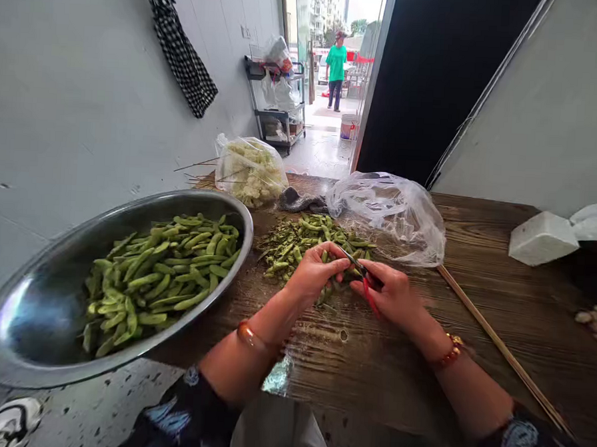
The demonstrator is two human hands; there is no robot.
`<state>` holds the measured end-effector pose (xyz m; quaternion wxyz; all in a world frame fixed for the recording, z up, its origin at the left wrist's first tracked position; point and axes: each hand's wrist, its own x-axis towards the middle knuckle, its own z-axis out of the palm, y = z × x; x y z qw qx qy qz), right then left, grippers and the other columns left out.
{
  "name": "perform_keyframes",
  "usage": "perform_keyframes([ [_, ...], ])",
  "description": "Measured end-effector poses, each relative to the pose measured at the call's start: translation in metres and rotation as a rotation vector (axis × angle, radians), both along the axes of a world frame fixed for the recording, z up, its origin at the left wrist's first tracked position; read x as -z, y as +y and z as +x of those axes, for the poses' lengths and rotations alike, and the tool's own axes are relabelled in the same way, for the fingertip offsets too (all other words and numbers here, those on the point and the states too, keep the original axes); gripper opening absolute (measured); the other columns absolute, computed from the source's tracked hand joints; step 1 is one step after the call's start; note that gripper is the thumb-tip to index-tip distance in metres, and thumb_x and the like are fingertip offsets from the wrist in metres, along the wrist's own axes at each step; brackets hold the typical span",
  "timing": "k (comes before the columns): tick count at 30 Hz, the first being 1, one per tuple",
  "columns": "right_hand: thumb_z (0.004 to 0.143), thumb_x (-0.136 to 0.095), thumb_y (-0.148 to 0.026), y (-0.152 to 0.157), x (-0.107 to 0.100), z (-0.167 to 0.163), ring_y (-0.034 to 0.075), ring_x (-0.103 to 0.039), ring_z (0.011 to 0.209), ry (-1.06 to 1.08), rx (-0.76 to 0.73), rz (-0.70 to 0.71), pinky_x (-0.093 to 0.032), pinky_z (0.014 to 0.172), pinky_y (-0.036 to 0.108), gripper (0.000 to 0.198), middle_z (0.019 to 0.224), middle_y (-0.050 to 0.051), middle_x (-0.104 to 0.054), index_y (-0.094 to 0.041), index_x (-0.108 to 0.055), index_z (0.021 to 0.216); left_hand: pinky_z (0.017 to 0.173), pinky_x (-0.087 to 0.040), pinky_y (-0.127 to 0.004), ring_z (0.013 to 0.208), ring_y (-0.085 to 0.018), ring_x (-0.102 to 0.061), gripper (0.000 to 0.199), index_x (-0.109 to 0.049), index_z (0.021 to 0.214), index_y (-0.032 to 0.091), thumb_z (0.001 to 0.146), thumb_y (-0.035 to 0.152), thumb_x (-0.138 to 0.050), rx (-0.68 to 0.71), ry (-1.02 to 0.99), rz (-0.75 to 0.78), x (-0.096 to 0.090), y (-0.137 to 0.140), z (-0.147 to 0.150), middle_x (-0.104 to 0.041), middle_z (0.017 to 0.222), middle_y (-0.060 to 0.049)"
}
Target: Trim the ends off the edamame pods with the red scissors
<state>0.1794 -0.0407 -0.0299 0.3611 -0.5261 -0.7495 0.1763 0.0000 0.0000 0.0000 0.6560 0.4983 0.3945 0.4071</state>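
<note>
Bordering the pod pile (288,247): clear bag (394,212), cloth (307,202).

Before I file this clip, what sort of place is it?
Possibly a small eatery's prep room: a large metal basin of green pods, a shelved cart holding bags, and a doorway opening straight outside.

- right hand (395,294) has the scissors (365,280), red on the handles
- left hand (314,272) is right up by the blades, can't really make out what's in its fingers
- messy heap of green pods (288,248) on the wooden bench (321,358) just past the hands
- big metal bowl (249,231) off to the left, loads more pods (160,273) in it
- crumpled clear bag (411,223) behind the right hand, long thin sticks (497,338) by it
- somebody in a green shirt (336,64) out past the doorway
</note>
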Motion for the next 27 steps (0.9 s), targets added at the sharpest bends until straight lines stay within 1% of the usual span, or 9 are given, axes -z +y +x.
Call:
perform_keyframes([
  [5, 0.085, -0.059, -0.045, 0.000, -0.002, -0.001, 0.017, -0.056, 0.068, -0.020, -0.005, -0.020, -0.044, 0.064, 0.028, 0.045, 0.086, 0.007, -0.067, -0.013, -0.064, 0.117, 0.038, -0.025, -0.014, 0.044, -0.004, -0.046, 0.027, -0.056, 0.077, 0.015, 0.067, 0.032, -0.074, -0.026, 0.048, 0.068, 0.005, 0.003, 0.000, -0.063, 0.063, 0.000],
  [9, 0.085, -0.059, -0.044, 0.000, -0.005, -0.003, 0.015, -0.053, 0.064, -0.004, -0.004, -0.063, -0.040, 0.060, 0.026, 0.040, 0.075, 0.003, -0.064, -0.015, -0.067, 0.111, 0.039, -0.026, -0.015, 0.043, -0.004, -0.044, 0.025, -0.057, 0.076, 0.015, 0.067, 0.030, -0.074, -0.048, 0.083, 0.124, 0.007, 0.005, 0.000, -0.058, 0.056, 0.002],
  [13, 0.083, -0.059, -0.049, 0.002, -0.009, -0.002, 0.012, -0.045, 0.057, 0.161, -0.035, -0.173, -0.034, 0.054, 0.024, 0.041, 0.063, -0.002, -0.055, -0.016, -0.069, 0.105, 0.041, -0.027, -0.016, 0.045, -0.004, -0.046, 0.025, -0.058, 0.079, 0.015, 0.068, 0.030, -0.075, -0.020, 0.053, 0.133, 0.010, 0.007, 0.000, -0.057, 0.056, 0.004],
  [16, 0.082, -0.058, -0.052, 0.005, -0.010, 0.001, 0.010, -0.039, 0.055, 0.351, -0.022, -0.220, -0.031, 0.051, 0.023, 0.047, 0.061, -0.003, -0.049, -0.014, -0.068, 0.105, 0.040, -0.027, -0.015, 0.049, -0.004, -0.048, 0.029, -0.063, 0.089, 0.015, 0.069, 0.032, -0.075, 0.040, 0.027, 0.094, 0.010, 0.008, 0.000, -0.063, 0.070, 0.001],
  [18, 0.081, -0.058, -0.054, 0.009, -0.010, 0.005, 0.010, -0.037, 0.055, 0.431, 0.010, -0.217, -0.030, 0.049, 0.022, 0.050, 0.060, -0.003, -0.047, -0.013, -0.068, 0.105, 0.039, -0.027, -0.015, 0.051, -0.004, -0.049, 0.034, -0.064, 0.095, 0.014, 0.069, 0.033, -0.075, 0.080, 0.019, 0.065, 0.010, 0.008, -0.001, -0.066, 0.079, -0.002],
  [19, 0.080, -0.058, -0.055, 0.010, -0.010, 0.006, 0.010, -0.037, 0.055, 0.445, 0.027, -0.206, -0.030, 0.049, 0.022, 0.050, 0.060, -0.003, -0.047, -0.012, -0.068, 0.105, 0.039, -0.027, -0.015, 0.052, -0.004, -0.048, 0.035, -0.064, 0.096, 0.014, 0.069, 0.034, -0.075, 0.093, 0.018, 0.055, 0.011, 0.009, -0.001, -0.066, 0.080, -0.003],
  [21, 0.079, -0.059, -0.055, 0.013, -0.007, 0.009, 0.010, -0.039, 0.056, 0.439, 0.053, -0.171, -0.032, 0.050, 0.022, 0.050, 0.061, -0.002, -0.048, -0.013, -0.068, 0.104, 0.039, -0.026, -0.015, 0.051, -0.004, -0.048, 0.034, -0.063, 0.091, 0.013, 0.069, 0.036, -0.075, 0.094, 0.023, 0.056, 0.011, 0.008, 0.000, -0.064, 0.076, -0.002],
  [24, 0.079, -0.059, -0.054, 0.019, -0.002, 0.014, 0.011, -0.042, 0.057, 0.410, 0.073, -0.120, -0.034, 0.052, 0.023, 0.049, 0.062, -0.001, -0.052, -0.013, -0.069, 0.105, 0.037, -0.023, -0.016, 0.048, -0.004, -0.044, 0.029, -0.056, 0.080, 0.015, 0.072, 0.038, -0.072, 0.059, 0.062, 0.108, 0.008, 0.003, 0.003, -0.056, 0.065, 0.003],
  [27, 0.078, -0.060, -0.053, 0.024, 0.004, 0.019, 0.012, -0.045, 0.058, 0.394, 0.120, -0.088, -0.036, 0.054, 0.023, 0.049, 0.065, 0.001, -0.058, -0.013, -0.070, 0.105, 0.039, -0.023, -0.016, 0.044, -0.005, -0.039, 0.027, -0.050, 0.076, 0.017, 0.078, 0.041, -0.064, 0.027, 0.168, 0.230, -0.008, -0.008, 0.008, -0.050, 0.055, 0.005],
])
